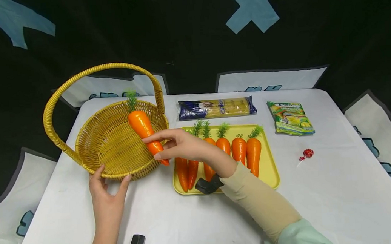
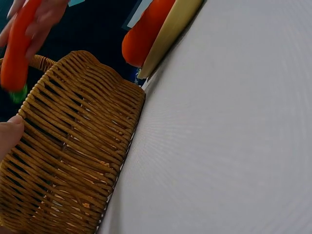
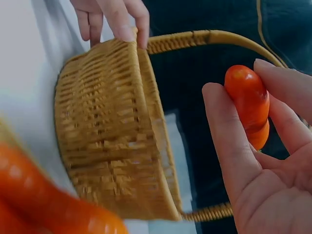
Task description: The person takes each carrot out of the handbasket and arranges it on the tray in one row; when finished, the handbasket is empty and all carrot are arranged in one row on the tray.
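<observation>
My right hand (image 1: 187,147) pinches an orange carrot (image 1: 141,122) near its tapered tip. The carrot's green leafy top points up and away, over the right part of a yellow wicker basket (image 1: 115,148). In the right wrist view, thumb and fingers lie along both sides of the carrot (image 3: 246,100). My left hand (image 1: 107,200) holds the basket's near rim between thumb and fingers. The basket's tall handle arches above it, and no item shows inside. Beside it, several more carrots (image 1: 253,155) lie on a yellow tray (image 1: 270,173), partly hidden by my right forearm.
Behind the tray lies a long pasta packet (image 1: 216,108). A green and yellow packet (image 1: 291,118) and a red lollipop (image 1: 308,153) are to the right. All stand on a white-covered table (image 1: 340,195), with a dark curtain behind.
</observation>
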`<state>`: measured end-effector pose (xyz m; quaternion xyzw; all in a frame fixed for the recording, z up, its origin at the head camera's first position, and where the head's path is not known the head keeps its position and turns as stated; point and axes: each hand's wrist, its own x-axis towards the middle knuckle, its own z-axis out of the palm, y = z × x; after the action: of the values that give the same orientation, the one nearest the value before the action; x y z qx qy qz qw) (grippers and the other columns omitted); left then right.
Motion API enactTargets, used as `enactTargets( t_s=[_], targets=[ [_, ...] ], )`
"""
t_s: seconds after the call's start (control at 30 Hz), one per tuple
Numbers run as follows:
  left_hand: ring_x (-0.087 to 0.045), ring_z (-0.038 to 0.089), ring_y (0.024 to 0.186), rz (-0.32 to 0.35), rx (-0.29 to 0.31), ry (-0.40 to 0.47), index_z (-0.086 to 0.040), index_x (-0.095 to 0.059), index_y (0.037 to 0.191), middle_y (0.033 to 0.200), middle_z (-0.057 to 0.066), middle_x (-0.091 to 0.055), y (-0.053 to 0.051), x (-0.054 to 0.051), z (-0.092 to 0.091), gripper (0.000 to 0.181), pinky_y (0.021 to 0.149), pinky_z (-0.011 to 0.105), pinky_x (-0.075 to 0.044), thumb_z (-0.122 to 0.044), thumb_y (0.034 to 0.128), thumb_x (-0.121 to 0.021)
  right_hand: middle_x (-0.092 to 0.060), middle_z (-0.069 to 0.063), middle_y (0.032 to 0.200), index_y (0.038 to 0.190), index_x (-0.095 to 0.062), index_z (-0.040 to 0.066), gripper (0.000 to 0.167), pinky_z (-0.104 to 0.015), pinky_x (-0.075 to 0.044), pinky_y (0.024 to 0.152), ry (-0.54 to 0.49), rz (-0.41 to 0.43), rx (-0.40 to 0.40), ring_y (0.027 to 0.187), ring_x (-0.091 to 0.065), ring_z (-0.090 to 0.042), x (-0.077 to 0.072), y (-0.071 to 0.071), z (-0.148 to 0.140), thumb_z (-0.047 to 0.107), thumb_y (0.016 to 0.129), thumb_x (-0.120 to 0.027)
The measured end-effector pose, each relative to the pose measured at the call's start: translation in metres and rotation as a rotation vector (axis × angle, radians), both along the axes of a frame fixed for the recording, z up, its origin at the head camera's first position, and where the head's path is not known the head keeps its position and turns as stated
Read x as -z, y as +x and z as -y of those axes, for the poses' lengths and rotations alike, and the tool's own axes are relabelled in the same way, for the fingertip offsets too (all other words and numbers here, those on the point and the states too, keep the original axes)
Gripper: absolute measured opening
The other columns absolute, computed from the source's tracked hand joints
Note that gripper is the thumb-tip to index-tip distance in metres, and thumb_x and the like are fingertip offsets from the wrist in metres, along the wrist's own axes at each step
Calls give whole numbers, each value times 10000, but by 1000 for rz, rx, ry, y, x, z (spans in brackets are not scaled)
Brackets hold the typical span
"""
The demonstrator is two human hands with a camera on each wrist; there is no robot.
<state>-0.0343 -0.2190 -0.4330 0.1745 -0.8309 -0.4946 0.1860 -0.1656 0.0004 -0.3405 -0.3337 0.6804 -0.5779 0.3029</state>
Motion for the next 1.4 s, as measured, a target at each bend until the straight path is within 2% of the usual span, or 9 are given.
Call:
enactTargets(
  t_s=[0.17,0.37,0.47,0.57,0.73,0.97,1.17,1.27,1.4],
  targets=[
    [-211,262,1412,12,-7,7,-120,-222,1499,1540,121,-167,1,0,0,784,1145,441,-216,-235,893,-707,-572,-24,1252,1329,-591,111,451,-429,-550,788,-3,27,68,838,-621,-243,1,14,-39,94,891,-696],
    [-221,295,1404,-20,9,11,-97,-221,1498,1528,148,-172,0,0,0,788,1143,466,-209,-208,891,-711,-532,-28,1334,1325,-591,112,440,-471,-551,789,14,28,168,967,-616,-283,2,30,-84,116,897,-692],
    [-223,297,1404,-16,10,13,-104,-217,1500,1531,140,-166,0,1,1,790,1142,468,-207,-209,891,-710,-528,-38,1330,1321,-595,120,443,-467,-555,791,41,25,238,1002,-602,-288,4,36,-105,132,892,-703],
    [-213,293,1409,-8,10,15,-110,-210,1503,1550,125,-131,-1,1,1,794,1144,463,-201,-213,893,-707,-559,-63,1266,1319,-599,137,451,-451,-562,763,68,5,308,940,-600,-297,6,43,-124,147,883,-715],
    [-205,294,1410,4,4,19,-117,-206,1506,1570,109,-89,-1,1,1,793,1147,453,-199,-222,897,-702,-565,-122,1219,1345,-568,108,480,-441,-563,729,48,-22,382,887,-588,-336,11,53,-156,99,884,-704],
    [-207,306,1402,-2,5,14,-136,-197,1512,1563,111,-110,-1,1,0,794,1142,472,-200,-221,901,-697,-473,-101,1371,1382,-526,104,523,-338,-559,775,88,-29,563,1049,-547,-313,24,71,-198,64,887,-689],
    [-203,303,1405,-15,9,9,-143,-198,1513,1568,108,-96,-1,2,-1,792,1142,478,-199,-199,900,-697,-470,-138,1381,1454,-449,172,624,-280,-547,702,234,-83,729,965,-566,-293,40,86,-226,106,887,-703],
    [-205,305,1407,-11,5,15,-142,-199,1513,1566,109,-102,-1,2,-2,790,1145,467,-196,-193,901,-695,-466,-164,1394,1477,-413,191,669,-264,-551,707,359,-139,786,950,-586,-299,49,91,-233,97,883,-706],
    [-209,306,1405,-11,2,21,-132,-201,1512,1556,113,-123,-2,2,-1,784,1147,458,-189,-196,903,-691,-471,-213,1380,1494,-375,153,698,-340,-569,744,561,-246,816,947,-614,-317,58,96,-233,70,881,-699]
  ],
)
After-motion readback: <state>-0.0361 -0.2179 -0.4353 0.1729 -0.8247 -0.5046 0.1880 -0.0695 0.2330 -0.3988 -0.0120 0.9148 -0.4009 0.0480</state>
